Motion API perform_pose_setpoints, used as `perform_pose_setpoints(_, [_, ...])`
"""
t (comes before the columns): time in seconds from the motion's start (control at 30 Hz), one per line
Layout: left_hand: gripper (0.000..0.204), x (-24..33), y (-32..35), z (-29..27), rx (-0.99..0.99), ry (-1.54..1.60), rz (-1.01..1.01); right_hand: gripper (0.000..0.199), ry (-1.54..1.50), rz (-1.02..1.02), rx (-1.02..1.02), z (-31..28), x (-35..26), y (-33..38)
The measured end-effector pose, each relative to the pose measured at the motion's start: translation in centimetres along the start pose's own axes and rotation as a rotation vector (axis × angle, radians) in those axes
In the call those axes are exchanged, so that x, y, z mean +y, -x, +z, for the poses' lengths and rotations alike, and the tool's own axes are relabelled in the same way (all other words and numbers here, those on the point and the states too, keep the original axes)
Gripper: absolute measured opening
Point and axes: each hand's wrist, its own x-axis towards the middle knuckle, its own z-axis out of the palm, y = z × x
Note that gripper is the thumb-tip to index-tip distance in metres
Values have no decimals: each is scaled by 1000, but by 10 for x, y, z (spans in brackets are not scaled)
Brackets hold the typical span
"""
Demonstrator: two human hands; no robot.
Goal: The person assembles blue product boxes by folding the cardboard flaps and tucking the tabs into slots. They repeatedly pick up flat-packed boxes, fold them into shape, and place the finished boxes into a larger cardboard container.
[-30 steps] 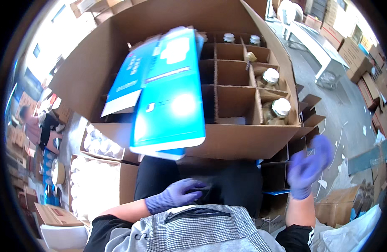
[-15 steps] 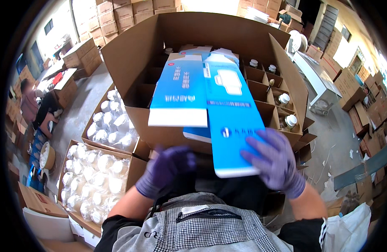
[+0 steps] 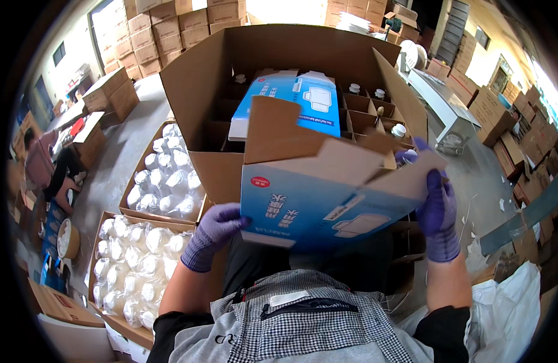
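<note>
A blue-and-white folding carton (image 3: 309, 199) is held up in front of me, partly opened out, with its brown inner flaps facing up. My left hand (image 3: 217, 235), in a purple glove, grips its lower left edge. At the other end my right hand (image 3: 439, 209), gloved alike, holds a flap with the fingers partly behind it. Behind the carton stands a large open cardboard box (image 3: 215, 172) with dividers. More flattened blue cartons (image 3: 321, 109) lie on top of the dividers. White-capped bottles (image 3: 399, 130) stand in some right-hand compartments; the held carton hides part of the box.
To my left are two open boxes of plastic-wrapped bottles (image 3: 136, 260). A person (image 3: 46, 160) sits farther left near a round tub (image 3: 67, 239). A pale table (image 3: 442, 103) stands at the right, a white sack (image 3: 503, 305) at the lower right. Stacked boxes (image 3: 164, 36) line the back.
A blue carton has come off the pile toward me and is now partly opened out. My left hand has taken hold of its left edge; my right hand has moved up to its right flap.
</note>
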Motion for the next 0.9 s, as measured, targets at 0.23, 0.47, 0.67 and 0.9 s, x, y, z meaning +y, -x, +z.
perform_pose_setpoints(0.23, [41, 82, 54, 39, 114, 120, 533, 53, -206, -206, -560, 65, -51, 67])
perform_pose_setpoints(0.47, [37, 98, 40, 91, 370, -169, 595, 62, 13, 132, 27, 73, -30, 123])
perform_pose_setpoints(0.67, [62, 122, 27, 76, 272, -84, 356, 47, -146, 7, -309, 62, -45, 113])
perform_pose_setpoints(0.9, [63, 112, 42, 115, -76, 50, 419, 52, -261, 180, 361, 76, -29, 110])
